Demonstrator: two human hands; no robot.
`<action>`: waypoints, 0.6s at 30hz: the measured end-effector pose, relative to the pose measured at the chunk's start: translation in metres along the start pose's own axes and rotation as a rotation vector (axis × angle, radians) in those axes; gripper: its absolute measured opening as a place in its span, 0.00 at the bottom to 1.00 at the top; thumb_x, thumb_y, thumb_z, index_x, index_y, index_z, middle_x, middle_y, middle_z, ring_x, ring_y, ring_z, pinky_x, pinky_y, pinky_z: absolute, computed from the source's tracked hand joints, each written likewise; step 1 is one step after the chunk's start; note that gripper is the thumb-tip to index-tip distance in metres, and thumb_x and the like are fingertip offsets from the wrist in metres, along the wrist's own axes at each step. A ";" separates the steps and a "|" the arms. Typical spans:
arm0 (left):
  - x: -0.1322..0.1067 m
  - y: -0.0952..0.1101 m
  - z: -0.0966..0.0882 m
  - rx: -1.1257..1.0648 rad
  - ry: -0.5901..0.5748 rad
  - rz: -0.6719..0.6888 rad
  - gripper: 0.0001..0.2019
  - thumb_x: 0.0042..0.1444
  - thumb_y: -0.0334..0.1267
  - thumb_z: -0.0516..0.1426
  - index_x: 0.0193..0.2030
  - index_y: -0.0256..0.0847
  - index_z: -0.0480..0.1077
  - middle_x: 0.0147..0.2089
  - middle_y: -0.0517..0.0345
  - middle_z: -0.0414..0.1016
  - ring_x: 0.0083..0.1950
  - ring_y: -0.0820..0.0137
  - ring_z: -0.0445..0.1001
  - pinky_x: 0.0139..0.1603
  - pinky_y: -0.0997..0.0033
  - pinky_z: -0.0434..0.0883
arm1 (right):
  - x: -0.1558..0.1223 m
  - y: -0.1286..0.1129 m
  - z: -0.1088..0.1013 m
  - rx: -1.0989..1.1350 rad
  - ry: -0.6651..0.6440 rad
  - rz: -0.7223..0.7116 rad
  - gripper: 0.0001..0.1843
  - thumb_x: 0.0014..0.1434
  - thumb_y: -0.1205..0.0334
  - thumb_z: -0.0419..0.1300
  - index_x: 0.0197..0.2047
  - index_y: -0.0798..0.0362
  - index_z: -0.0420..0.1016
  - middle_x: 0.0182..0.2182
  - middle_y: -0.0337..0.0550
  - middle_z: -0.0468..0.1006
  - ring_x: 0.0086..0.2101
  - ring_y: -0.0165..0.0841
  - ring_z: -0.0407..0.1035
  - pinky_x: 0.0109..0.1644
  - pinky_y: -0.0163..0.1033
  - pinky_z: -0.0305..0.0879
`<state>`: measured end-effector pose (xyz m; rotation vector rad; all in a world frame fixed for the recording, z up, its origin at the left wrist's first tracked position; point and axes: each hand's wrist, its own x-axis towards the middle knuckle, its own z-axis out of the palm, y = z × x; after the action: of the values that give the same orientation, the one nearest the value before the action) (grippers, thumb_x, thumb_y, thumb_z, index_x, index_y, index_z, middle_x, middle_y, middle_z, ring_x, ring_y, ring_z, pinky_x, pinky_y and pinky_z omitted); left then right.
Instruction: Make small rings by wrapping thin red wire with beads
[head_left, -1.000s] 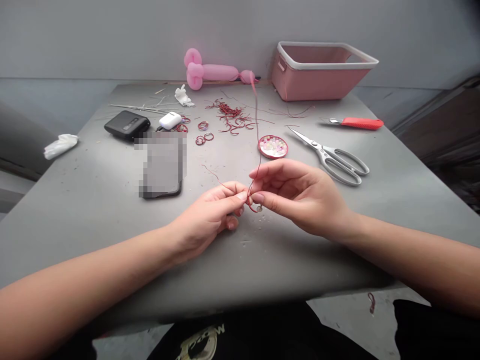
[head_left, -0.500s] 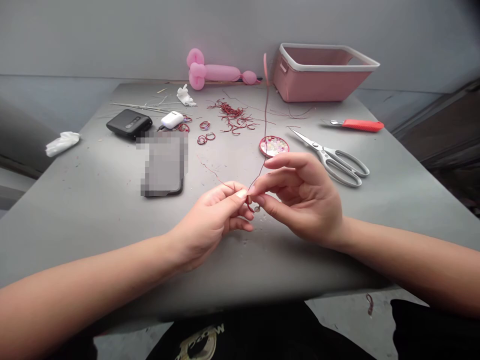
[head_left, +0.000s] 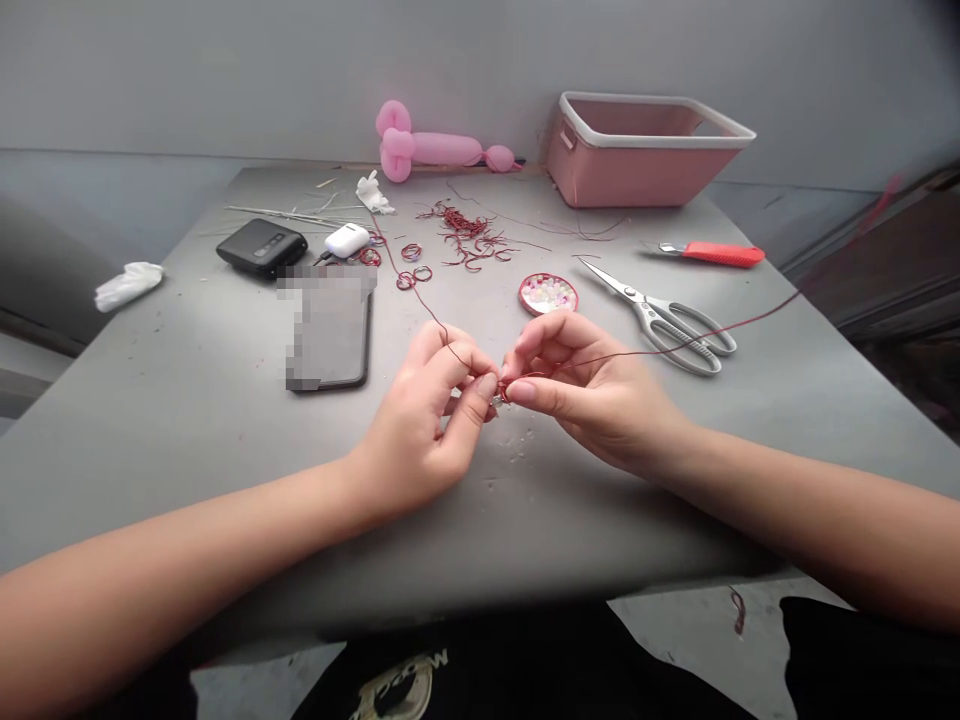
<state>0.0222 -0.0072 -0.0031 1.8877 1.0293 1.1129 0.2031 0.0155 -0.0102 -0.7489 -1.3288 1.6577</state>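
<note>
Left hand [head_left: 420, 420] and right hand [head_left: 611, 395] nearly meet above table [head_left: 187, 420]. Thumb and fingertips of each pinched on red cord [head_left: 652, 352], its small loop between them. Long end trails right (crosses scissors [head_left: 637, 298] in view). Bead dish [head_left: 520, 297] just beyond right hand.

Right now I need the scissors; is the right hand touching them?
Apart: the head view shows grey table between the right hand and the scissors.

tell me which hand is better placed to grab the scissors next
Probably the right hand: the scissors lie just beyond it, on its own side. The left hand is farther off and would have to reach across. Both hands pinch the red cord, so the right would likely have to let go first.
</note>
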 end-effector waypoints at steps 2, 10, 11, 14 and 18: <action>0.001 -0.002 -0.001 0.127 0.027 0.118 0.05 0.61 0.28 0.53 0.35 0.40 0.67 0.37 0.55 0.61 0.39 0.70 0.68 0.35 0.72 0.72 | 0.000 -0.001 -0.001 -0.007 -0.026 0.099 0.14 0.50 0.63 0.72 0.35 0.51 0.71 0.33 0.35 0.77 0.37 0.27 0.74 0.46 0.36 0.73; 0.000 -0.004 0.000 0.189 -0.004 0.148 0.06 0.61 0.27 0.52 0.35 0.41 0.65 0.36 0.54 0.61 0.37 0.69 0.64 0.33 0.71 0.67 | 0.001 -0.010 -0.005 -0.405 -0.110 -0.040 0.08 0.52 0.61 0.69 0.31 0.53 0.75 0.31 0.40 0.77 0.32 0.29 0.71 0.38 0.37 0.71; 0.001 -0.005 0.000 0.194 -0.023 0.144 0.06 0.61 0.27 0.52 0.35 0.40 0.65 0.36 0.54 0.61 0.37 0.69 0.64 0.33 0.71 0.68 | 0.000 -0.009 -0.006 -0.483 -0.119 -0.104 0.06 0.54 0.61 0.68 0.31 0.53 0.75 0.31 0.40 0.77 0.32 0.29 0.71 0.37 0.37 0.70; 0.001 -0.007 0.000 0.244 -0.075 0.146 0.06 0.62 0.27 0.51 0.34 0.39 0.65 0.36 0.54 0.61 0.38 0.70 0.65 0.35 0.71 0.69 | 0.000 -0.006 -0.008 -0.669 -0.139 -0.210 0.05 0.58 0.61 0.63 0.33 0.53 0.75 0.31 0.41 0.78 0.32 0.29 0.71 0.37 0.37 0.70; -0.001 -0.011 0.000 0.309 -0.087 0.164 0.06 0.63 0.27 0.50 0.35 0.37 0.65 0.37 0.55 0.61 0.35 0.73 0.64 0.34 0.73 0.69 | 0.000 -0.004 -0.010 -0.726 -0.169 -0.208 0.06 0.60 0.61 0.61 0.35 0.55 0.76 0.31 0.42 0.79 0.31 0.28 0.72 0.37 0.34 0.72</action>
<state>0.0185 -0.0028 -0.0127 2.2809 1.0602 0.9951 0.2126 0.0203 -0.0086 -0.8465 -2.0920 1.0742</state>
